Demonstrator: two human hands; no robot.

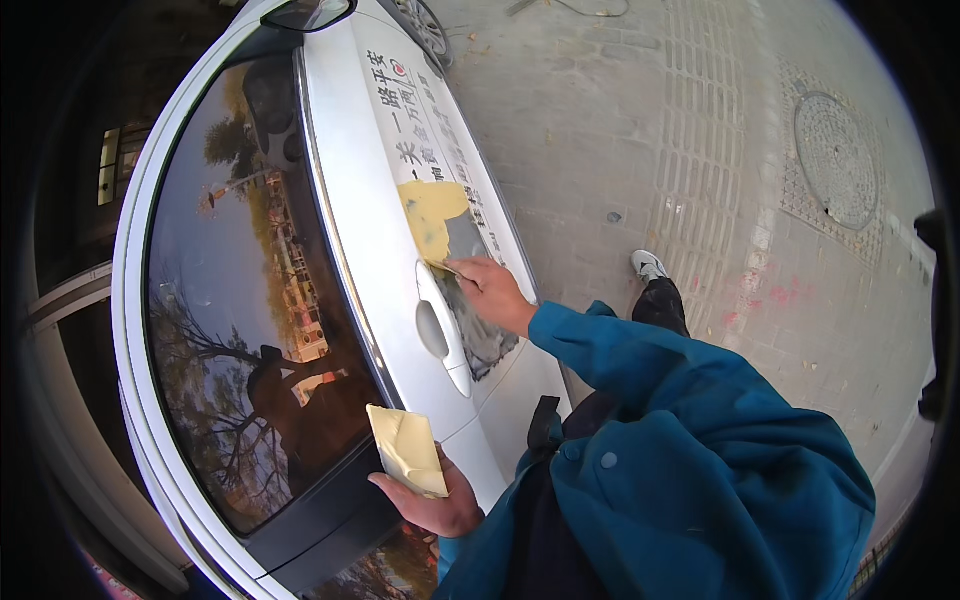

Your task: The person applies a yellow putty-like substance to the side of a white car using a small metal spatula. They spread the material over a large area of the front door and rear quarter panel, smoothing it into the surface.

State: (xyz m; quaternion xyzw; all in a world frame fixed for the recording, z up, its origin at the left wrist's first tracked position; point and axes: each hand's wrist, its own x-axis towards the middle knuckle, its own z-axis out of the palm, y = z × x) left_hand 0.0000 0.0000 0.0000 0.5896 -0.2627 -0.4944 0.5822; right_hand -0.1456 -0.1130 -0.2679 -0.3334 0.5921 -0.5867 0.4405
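Note:
My right hand (494, 292) pinches a small thin putty scraper (446, 266), mostly hidden by the fingers. Its edge rests at the lower end of a smear of yellow putty (428, 218) on the white car door (355, 190). Bare grey patches (484, 345) show around and below the putty, beside the white door handle (432, 328). Close to the car's window, my left hand (445, 508) holds up a flat putty board (434, 488) from underneath, with its thumb out to the side. Smooth cream-yellow putty (408, 448) covers most of the board's face.
Dark printed lettering (405, 110) runs along the door beyond the putty. The car window (255, 300) reflects trees and buildings. Grey paving (590, 150) lies to the right, with a round manhole cover (836, 160). My shoe (648, 265) stands on it.

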